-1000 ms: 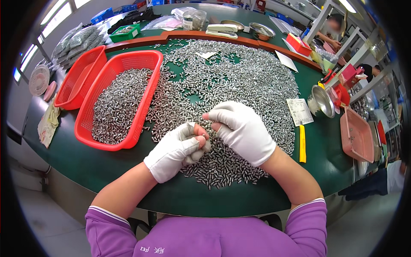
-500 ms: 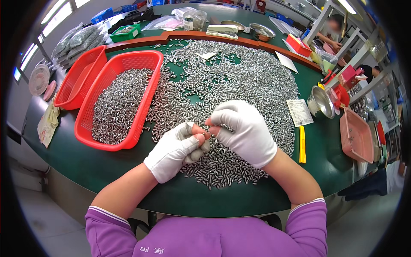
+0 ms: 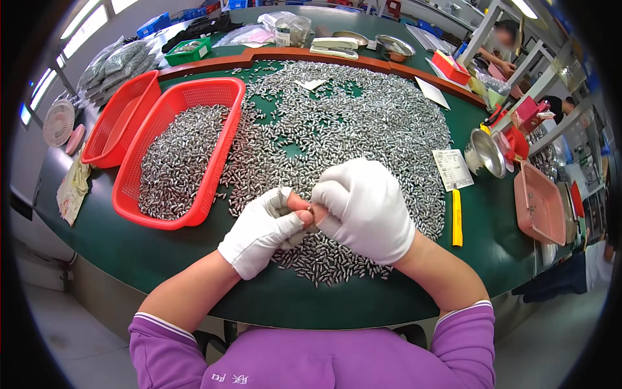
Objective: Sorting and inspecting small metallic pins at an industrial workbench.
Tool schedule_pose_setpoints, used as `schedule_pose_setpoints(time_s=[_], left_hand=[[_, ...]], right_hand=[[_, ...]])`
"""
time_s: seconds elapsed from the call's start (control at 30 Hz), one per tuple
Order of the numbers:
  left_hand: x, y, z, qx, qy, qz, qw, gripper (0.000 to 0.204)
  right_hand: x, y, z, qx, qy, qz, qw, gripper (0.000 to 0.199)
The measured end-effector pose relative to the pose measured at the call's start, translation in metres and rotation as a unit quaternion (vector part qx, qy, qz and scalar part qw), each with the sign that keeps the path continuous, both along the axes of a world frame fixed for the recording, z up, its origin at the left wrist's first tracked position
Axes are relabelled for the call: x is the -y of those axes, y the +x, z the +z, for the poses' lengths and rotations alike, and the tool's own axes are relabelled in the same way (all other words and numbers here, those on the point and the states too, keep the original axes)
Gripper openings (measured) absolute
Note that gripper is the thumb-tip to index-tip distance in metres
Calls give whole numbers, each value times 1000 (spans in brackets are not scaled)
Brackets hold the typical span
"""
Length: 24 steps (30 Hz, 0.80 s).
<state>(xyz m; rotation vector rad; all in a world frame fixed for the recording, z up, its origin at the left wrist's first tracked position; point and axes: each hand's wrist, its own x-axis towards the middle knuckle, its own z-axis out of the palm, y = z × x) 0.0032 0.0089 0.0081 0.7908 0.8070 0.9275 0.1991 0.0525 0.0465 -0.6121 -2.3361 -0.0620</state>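
Observation:
Small silvery metal parts (image 3: 382,123) lie in a wide heap over the green table. Above the near side of the heap, both hands meet at the fingertips, in white gloves with bare fingertips. My left hand (image 3: 264,227) is closed, its thumb and forefinger pinching a small metal part (image 3: 310,209) that barely shows. My right hand (image 3: 366,211) is closed too, its thumb and fingers drawn together against the left fingertips; what they hold, if anything, is hidden. To the left, a red plastic basket (image 3: 223,146) holds many more of these parts.
An empty red basket (image 3: 107,152) stands at the far left. At right lie a yellow cutter-like tool (image 3: 457,217), a written paper slip (image 3: 453,170), a metal bowl (image 3: 486,154) and a pink basket (image 3: 544,211). A wooden rail (image 3: 259,56) borders the back. Another person (image 3: 499,48) works at far right.
My right hand has come down and slightly left, bringing its fingertips onto those of the left hand. The left hand has hardly moved.

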Motion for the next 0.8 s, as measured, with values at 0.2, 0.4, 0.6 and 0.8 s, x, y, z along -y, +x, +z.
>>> schedule_pose_setpoints(time_s=[0.2,0.4,0.6,0.8], left_hand=[[-2,1,5,-41,-8,20,999,14],[-1,1,7,-39,-12,16,999,15],[-2,1,6,-20,-15,7,1000,17],[-5,-4,-1,10,0,3,1000,20]], right_hand=[[-17,16,-9,187,-99,-277,937,16],[-7,19,-11,205,-207,-133,947,17],[-7,10,-26,185,-192,-124,956,11],[-9,14,-16,135,-212,-118,961,19]])
